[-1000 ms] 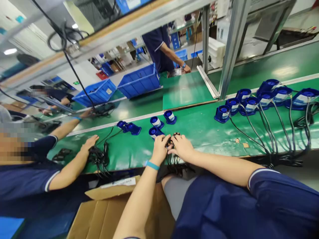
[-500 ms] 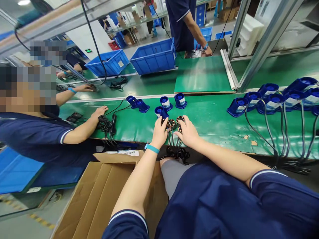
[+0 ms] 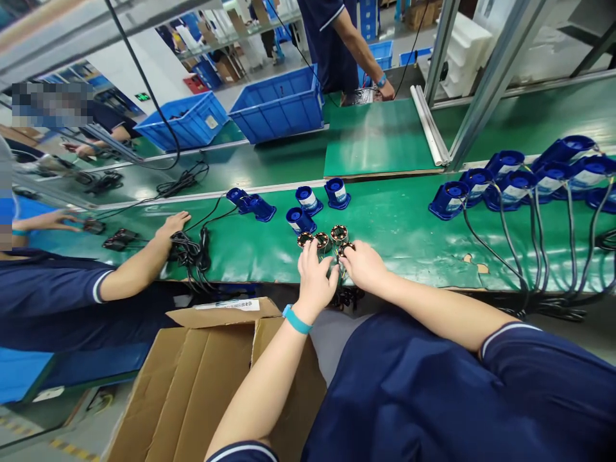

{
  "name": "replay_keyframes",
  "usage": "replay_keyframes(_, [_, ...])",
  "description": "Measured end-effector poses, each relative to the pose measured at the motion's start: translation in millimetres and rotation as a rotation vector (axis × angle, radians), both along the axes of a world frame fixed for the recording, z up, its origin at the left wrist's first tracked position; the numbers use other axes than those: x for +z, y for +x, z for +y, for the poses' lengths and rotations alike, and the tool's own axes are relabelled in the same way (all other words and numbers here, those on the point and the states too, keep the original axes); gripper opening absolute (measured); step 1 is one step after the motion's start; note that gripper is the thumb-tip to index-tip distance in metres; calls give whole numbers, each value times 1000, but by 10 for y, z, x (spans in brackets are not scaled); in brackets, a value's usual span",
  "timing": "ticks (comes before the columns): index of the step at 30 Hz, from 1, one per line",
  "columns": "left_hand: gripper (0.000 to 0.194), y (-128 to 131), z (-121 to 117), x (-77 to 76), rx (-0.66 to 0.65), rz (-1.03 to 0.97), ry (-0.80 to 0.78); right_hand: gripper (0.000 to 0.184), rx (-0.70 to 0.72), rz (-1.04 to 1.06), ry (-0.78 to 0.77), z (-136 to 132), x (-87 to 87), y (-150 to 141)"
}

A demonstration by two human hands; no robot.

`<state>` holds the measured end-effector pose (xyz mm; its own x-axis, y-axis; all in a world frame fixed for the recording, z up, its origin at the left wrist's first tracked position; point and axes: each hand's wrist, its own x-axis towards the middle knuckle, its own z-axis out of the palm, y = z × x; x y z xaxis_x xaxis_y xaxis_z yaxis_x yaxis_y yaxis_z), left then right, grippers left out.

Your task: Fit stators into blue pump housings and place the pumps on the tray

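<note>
"Green bench: where are the copper-wound rings?"

"Near edge, just nearer than the blue housings. Left hand points far, thumb spread from fingers; right hand pinches the near-right ring."

"What changed?"

"Left hand has drawn nearer; the farthest ring is now uncovered."

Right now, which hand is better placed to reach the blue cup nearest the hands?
Left, most likely. The left hand has its fingertips at the rings just in front of that blue cup; the right hand sits farther right, its fingers on another ring.
</note>
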<state>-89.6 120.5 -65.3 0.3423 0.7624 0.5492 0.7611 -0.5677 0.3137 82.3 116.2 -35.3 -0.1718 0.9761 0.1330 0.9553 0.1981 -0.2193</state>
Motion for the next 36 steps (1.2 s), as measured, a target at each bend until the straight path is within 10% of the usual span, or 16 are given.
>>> replay_keyframes(6, [16, 158, -57, -82, 111, -66, -122, 27, -2, 70, -30, -67, -14, 99])
replay_keyframes(13, [11, 163, -133, -99, 135, -104, -107, 24, 211, 759, 384, -573, -221, 535])
replay_keyframes(19, [10, 128, -137, -80, 108, -133, -118, 15, 274, 1176, 678, -1001, 539, 753])
replay_keyframes(25, [43, 191, 7, 58, 145, -204, -12, 18, 232, 1495, 805, -390, 1311, 1295])
replay_keyframes(31, [61, 616, 1058, 578, 164, -113, 53, 21, -75, 1185, 145, 606, 592, 1490])
replay_keyframes(36, [73, 975, 1959, 730, 162, 72, -133, 16, -85, 567, 188, 662, -23, 1229])
